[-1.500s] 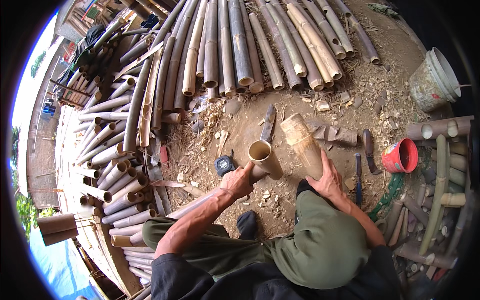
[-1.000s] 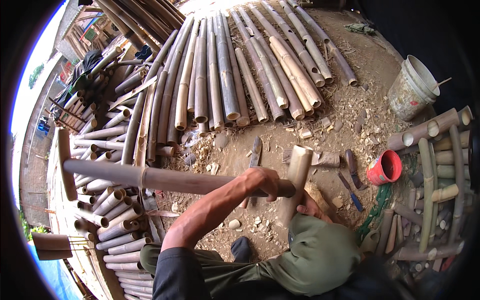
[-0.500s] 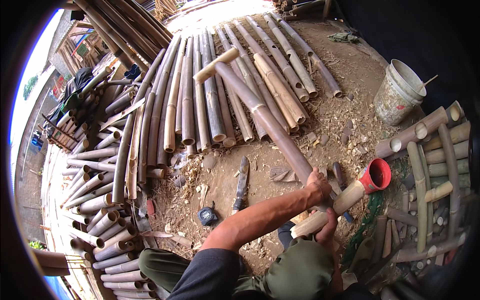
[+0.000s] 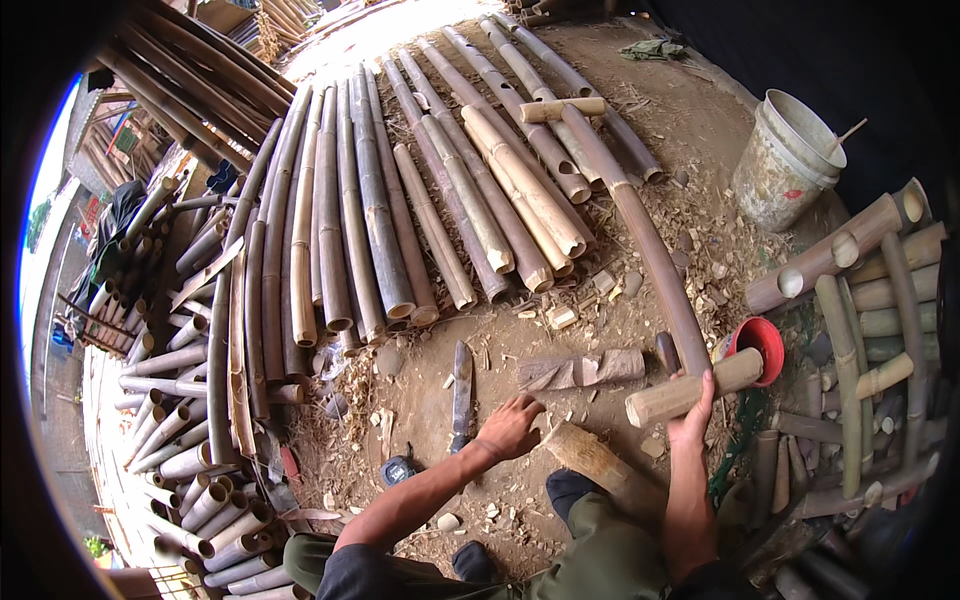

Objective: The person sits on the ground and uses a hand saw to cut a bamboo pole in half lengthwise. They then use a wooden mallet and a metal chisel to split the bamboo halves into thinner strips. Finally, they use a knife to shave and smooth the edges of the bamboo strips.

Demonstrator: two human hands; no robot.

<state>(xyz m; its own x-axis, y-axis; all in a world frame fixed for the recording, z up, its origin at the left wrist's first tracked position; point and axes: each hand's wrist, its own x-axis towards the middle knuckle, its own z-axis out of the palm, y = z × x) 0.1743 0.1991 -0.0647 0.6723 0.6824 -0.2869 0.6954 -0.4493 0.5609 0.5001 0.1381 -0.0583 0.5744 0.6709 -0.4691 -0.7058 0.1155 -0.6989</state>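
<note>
My right hand grips the near bamboo crosspiece, a thick pale tube. A long brown bamboo pole runs away from it, with a shorter crosspiece at the far end lying over the other poles. My left hand is empty, its fingers apart, above the ground beside a machete and a notched wooden block. Near my foot lies a pale log. A red cup-like container sits at the held crosspiece's right end; whether they touch, I cannot tell.
Long bamboo poles lie side by side ahead. Cut bamboo tubes are stacked at left, and more bamboo is piled at right. A dirty white bucket stands far right. A tape measure lies on the chip-strewn ground.
My left hand has let go of the long pole and moved left toward the machete. The joined bamboo piece has swung so its far end lies farther right; my right hand still holds it.
</note>
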